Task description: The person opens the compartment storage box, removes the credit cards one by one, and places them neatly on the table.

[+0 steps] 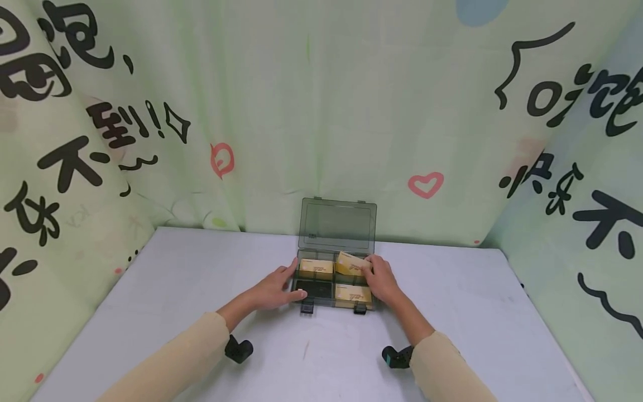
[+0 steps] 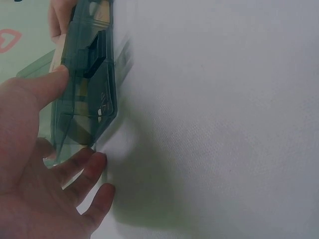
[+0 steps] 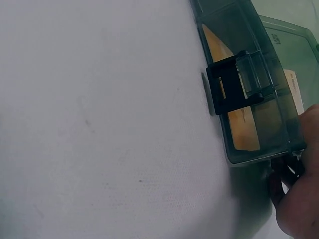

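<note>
A clear dark-grey compartment box (image 1: pixel 329 304) lies on the table with its hinged lid (image 1: pixel 337 223) raised at the back. My left hand (image 1: pixel 275 287) holds the box's left end, thumb over the front rim and fingers along the side. In the back right compartment a small yellow carton (image 1: pixel 349 263) sits tilted, and my right hand (image 1: pixel 383 279) pinches its right end. Other yellow cartons lie flat in the back left (image 1: pixel 316 268) and front right (image 1: pixel 353 293) compartments. The front left compartment (image 1: pixel 315 288) looks dark inside.
Two black latches hang at the box's front, one left (image 1: pixel 307 307) and one right (image 1: pixel 359 308). A white cloth covers the table (image 1: pixel 311 363). Printed curtains (image 1: pixel 351 111) rise behind it and on both sides. A black device (image 1: pixel 238 349) is strapped at each wrist.
</note>
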`<state>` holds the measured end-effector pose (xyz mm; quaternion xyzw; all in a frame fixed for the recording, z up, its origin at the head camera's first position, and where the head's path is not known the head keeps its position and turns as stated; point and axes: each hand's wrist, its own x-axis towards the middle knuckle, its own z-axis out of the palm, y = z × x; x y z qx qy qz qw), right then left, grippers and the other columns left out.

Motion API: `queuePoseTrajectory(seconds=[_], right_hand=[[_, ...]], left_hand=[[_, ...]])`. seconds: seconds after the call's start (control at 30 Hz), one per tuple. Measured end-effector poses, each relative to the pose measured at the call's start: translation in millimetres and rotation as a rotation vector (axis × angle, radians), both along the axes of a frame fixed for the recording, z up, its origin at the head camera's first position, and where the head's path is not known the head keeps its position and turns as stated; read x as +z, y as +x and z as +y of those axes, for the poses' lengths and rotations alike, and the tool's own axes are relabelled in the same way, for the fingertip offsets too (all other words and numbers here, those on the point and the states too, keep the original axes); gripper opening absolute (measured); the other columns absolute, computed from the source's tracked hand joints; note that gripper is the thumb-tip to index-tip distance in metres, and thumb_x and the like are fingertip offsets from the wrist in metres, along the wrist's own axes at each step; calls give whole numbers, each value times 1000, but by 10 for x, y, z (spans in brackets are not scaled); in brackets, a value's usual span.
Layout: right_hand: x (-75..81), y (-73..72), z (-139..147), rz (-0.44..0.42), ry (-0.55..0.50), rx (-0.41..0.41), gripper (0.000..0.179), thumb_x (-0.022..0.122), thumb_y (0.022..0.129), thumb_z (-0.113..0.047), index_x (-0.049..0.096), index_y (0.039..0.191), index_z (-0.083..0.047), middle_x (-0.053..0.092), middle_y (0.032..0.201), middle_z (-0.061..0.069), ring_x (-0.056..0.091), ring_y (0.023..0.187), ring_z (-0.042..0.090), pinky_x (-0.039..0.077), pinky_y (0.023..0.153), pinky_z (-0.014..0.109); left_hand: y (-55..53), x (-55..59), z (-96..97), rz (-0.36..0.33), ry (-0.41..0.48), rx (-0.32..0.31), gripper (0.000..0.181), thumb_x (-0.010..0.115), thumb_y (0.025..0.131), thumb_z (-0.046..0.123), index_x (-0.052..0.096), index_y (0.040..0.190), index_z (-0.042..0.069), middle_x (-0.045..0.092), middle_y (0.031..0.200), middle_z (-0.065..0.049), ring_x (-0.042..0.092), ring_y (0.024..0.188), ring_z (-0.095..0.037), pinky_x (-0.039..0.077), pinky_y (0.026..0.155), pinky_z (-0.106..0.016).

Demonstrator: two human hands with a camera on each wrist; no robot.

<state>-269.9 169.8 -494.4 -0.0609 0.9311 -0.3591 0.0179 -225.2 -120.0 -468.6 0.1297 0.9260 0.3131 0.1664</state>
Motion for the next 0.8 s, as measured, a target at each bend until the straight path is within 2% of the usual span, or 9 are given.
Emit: queuePoseTrajectory(seconds=[0.13, 0.27, 0.43, 0.6, 0.8], right_hand=[[20, -10, 16, 3, -9, 17, 20, 46, 101, -15, 52, 109, 1, 54, 115, 19, 48, 106, 32, 39, 94, 49], [36, -7, 45, -3, -16, 35, 19, 48, 100, -13, 53, 109, 3, 51, 123, 22, 48, 112, 34, 39, 99, 51], [88, 2, 83, -21, -75, 33, 18, 49, 101, -14, 53, 107, 2, 46, 133, 25, 47, 116, 36, 37, 102, 53], [118, 3, 116, -12, -106, 35, 17, 50, 101, -15, 52, 102, 2, 33, 146, 29, 45, 125, 43, 34, 107, 57], [166, 12, 117, 22, -140, 6, 17, 50, 100, -16, 51, 101, 1, 30, 150, 25, 45, 124, 43, 36, 106, 56]], left_hand=[[-12, 3, -3, 0, 0, -1, 89, 62, 91, 47, 11, 157, 15, 43, 142, -18, 52, 105, -23, 42, 101, -48], [-18, -8, -7, -9, -6, 2, 90, 62, 91, 48, 11, 157, 16, 41, 144, -19, 52, 110, -25, 41, 104, -50], [-23, -16, -4, -12, -10, 4, 90, 62, 91, 48, 11, 157, 16, 42, 144, -18, 52, 109, -24, 41, 104, -49], [-18, -10, 5, -22, -11, 5, 91, 63, 90, 48, 10, 157, 17, 42, 143, -18, 52, 108, -23, 41, 103, -49], [-8, 2, 7, -26, -10, 7, 90, 63, 91, 47, 10, 157, 16, 43, 142, -17, 52, 104, -22, 42, 101, -48]])
